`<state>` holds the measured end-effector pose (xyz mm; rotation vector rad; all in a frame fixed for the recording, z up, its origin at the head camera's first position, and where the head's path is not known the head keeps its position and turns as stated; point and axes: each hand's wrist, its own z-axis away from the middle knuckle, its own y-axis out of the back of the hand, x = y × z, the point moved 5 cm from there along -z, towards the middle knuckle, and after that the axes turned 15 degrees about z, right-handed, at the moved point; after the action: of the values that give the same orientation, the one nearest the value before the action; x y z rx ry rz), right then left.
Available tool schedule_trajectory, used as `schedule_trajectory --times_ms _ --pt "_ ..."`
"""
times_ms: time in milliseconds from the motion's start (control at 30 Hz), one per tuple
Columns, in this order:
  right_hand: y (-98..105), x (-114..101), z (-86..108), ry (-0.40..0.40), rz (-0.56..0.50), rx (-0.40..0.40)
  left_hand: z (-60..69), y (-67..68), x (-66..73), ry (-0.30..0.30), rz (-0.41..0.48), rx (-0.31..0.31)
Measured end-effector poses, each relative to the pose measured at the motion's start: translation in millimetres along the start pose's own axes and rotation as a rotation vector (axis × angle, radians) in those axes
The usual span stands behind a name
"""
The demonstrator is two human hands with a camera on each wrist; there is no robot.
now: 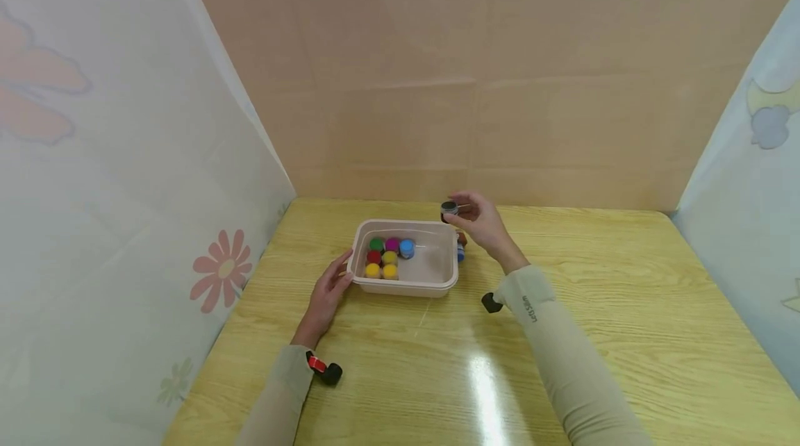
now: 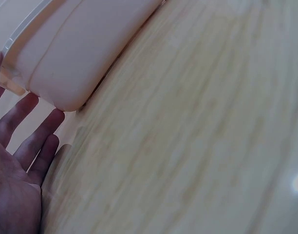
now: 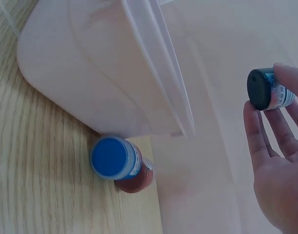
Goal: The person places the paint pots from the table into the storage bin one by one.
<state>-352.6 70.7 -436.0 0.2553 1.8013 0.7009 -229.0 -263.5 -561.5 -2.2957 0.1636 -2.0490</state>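
From the head view, the right hand (image 1: 480, 221) pinches a black-lidded jar (image 1: 448, 209) by its sides, off the pink tub's (image 1: 406, 287) one o'clock corner; a loose fingertip hold might let it drop. The wood-grain table (image 1: 387, 369) glares at six o'clock, brown paper (image 1: 400, 126) at twelve. Left wrist: the left hand's (image 2: 22, 156) fingers, spread, touch the tub's end, so a knock could slide it. Right wrist: a blue-capped jar (image 3: 110, 157), at seven o'clock just beside the tub, might topple if bumped.
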Motion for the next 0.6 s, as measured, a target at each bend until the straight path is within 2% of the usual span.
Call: schedule_trajectory --times_ms 233,300,533,600 --pt "-9 -4 2.0 0.016 -0.006 -0.053 8.9 -11.1 28.4 -0.013 0.001 -0.016" --pt "-12 -5 2.6 0.023 -0.015 -0.063 10.3 -12.9 31.7 -0.019 0.000 -0.016" --pt "-20 -7 2.7 0.033 -0.034 -0.084 0.9 -3.8 4.1 -0.003 0.004 0.003" --pt "-22 -6 2.4 0.033 -0.039 -0.094 1.1 -3.5 2.5 -0.017 -0.002 0.003"
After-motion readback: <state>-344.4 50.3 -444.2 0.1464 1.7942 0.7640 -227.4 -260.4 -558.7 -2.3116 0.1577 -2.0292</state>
